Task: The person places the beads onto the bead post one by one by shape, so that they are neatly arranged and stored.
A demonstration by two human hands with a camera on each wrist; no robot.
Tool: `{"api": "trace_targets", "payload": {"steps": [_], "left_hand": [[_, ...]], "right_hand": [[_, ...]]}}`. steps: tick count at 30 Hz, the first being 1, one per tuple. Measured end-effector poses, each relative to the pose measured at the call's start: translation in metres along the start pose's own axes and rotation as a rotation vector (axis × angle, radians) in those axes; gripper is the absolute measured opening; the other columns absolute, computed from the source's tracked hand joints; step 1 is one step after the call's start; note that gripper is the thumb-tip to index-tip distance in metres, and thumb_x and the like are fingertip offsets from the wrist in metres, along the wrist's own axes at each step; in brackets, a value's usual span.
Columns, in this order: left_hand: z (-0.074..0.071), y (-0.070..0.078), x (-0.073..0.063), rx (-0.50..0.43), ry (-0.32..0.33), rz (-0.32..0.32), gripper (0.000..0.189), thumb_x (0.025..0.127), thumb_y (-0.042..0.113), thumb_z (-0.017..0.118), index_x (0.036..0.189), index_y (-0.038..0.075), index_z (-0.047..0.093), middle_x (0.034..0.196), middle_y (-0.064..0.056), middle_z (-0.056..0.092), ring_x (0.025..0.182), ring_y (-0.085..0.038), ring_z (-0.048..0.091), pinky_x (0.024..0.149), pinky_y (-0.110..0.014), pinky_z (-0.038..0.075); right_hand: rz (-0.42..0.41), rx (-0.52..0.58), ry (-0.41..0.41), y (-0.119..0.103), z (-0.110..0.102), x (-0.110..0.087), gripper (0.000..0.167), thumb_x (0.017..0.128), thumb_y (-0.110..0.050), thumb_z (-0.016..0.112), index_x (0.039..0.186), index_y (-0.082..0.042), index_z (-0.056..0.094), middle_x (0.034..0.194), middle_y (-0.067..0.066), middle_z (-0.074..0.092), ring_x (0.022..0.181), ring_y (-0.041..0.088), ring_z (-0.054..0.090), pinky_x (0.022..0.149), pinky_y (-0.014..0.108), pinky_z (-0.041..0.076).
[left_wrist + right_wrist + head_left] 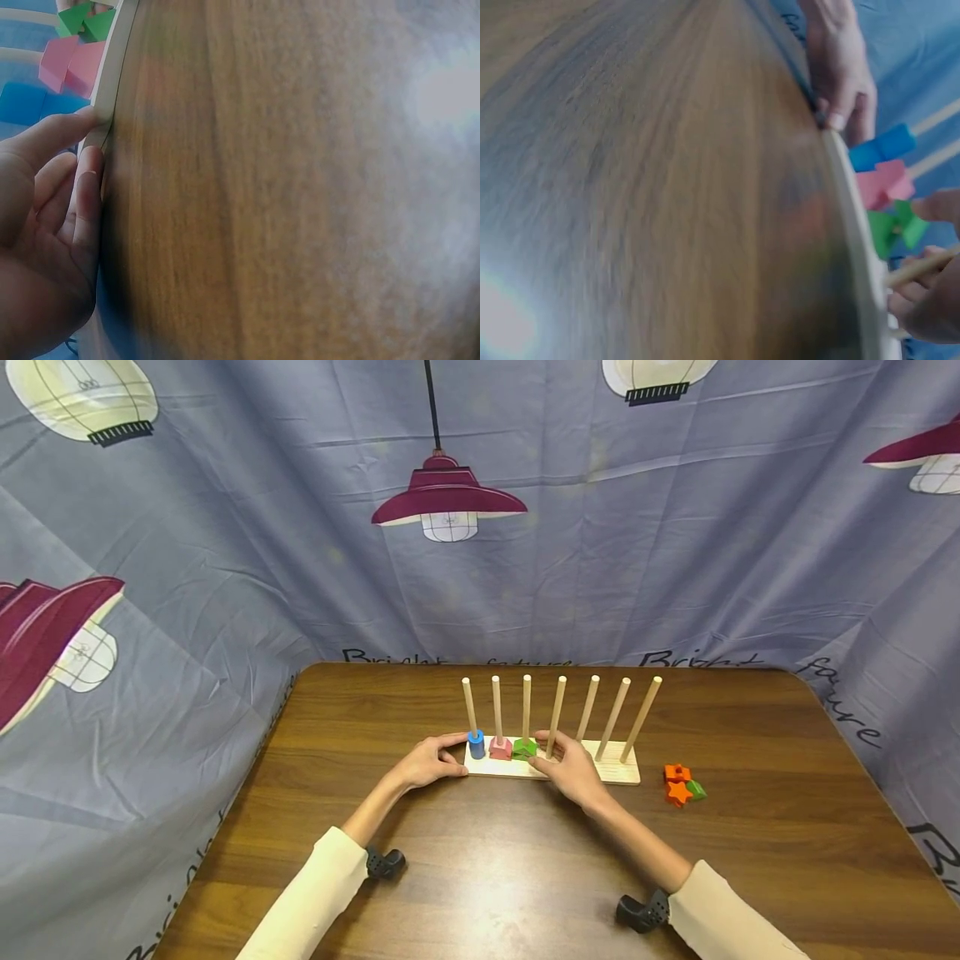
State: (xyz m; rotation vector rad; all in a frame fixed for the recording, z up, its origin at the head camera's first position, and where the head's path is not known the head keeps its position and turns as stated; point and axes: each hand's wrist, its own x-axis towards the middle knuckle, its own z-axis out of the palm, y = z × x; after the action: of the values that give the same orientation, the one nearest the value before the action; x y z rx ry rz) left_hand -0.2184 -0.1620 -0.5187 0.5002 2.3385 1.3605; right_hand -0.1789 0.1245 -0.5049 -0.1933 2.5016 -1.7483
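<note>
Both my forearms, in cream sleeves (318, 877), reached forward over the brown wood-grain worktop (465, 868) and slanted in toward a pale wooden board (618, 771) with seven upright wooden pegs (613, 718). My left hand (429, 763) was at the board's left end; my right hand (573, 772) was over its middle, the wrist in front of its near edge.

My left hand gripped the board's left end, fingers bent and the thumb at the near corner. My right hand was half closed, thumb and forefinger parted on either side of the fourth peg from the board's left, with a fingertip touching the green angular block (525, 749) at the foot of the third. I can't tell whether I had it pinched. A blue cylindrical block (476, 746) and a pink angular block (500, 749) sat on the board's first and second pegs.

Only the head view showed an orange star-shaped block (678, 792), an orange notched block (677, 771) and a green triangular block (697, 790), clustered right of the board. The left wrist view showed the pink block's sloping sides more closely.
</note>
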Motion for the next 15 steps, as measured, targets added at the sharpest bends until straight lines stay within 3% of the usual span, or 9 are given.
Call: {"api": "trace_targets", "payload": {"steps": [4,7,10,15], "left_hand": [[-0.001,0.001,0.0,-0.005,0.003,-0.002,0.068,0.085,0.004,0.077,0.147,-0.002,0.047,0.081,-0.009,0.074,0.077,-0.015,0.068,0.075,-0.026,0.047],[-0.002,0.002,-0.001,-0.002,0.003,-0.005,0.068,0.086,0.004,0.077,0.147,-0.001,0.047,0.081,-0.007,0.074,0.077,-0.014,0.068,0.076,-0.026,0.047],[-0.001,0.002,-0.001,0.0,0.003,-0.01,0.068,0.086,0.006,0.077,0.147,0.0,0.047,0.081,-0.006,0.074,0.078,-0.014,0.068,0.079,-0.027,0.047],[-0.001,0.001,-0.001,-0.009,-0.003,-0.01,0.069,0.086,0.006,0.077,0.147,-0.001,0.047,0.08,-0.006,0.074,0.078,-0.014,0.068,0.08,-0.028,0.046]], "right_hand": [[-0.026,-0.065,-0.113,-0.003,-0.022,-0.01,0.056,0.092,-0.005,0.07,0.139,0.014,0.046,0.136,0.032,0.052,0.124,0.043,0.053,0.101,0.047,0.042],[-0.066,-0.126,-0.136,-0.005,-0.042,-0.02,0.048,0.093,-0.007,0.069,0.133,0.014,0.053,0.127,0.031,0.06,0.114,0.041,0.061,0.093,0.042,0.049],[-0.109,-0.158,-0.081,-0.003,-0.067,-0.032,0.035,0.093,-0.007,0.071,0.123,0.01,0.063,0.116,0.024,0.067,0.102,0.033,0.068,0.084,0.033,0.053],[-0.165,-0.234,0.109,0.012,-0.114,-0.058,0.026,0.091,-0.005,0.073,0.115,0.005,0.069,0.103,0.018,0.072,0.088,0.012,0.069,0.073,0.018,0.051]]}}
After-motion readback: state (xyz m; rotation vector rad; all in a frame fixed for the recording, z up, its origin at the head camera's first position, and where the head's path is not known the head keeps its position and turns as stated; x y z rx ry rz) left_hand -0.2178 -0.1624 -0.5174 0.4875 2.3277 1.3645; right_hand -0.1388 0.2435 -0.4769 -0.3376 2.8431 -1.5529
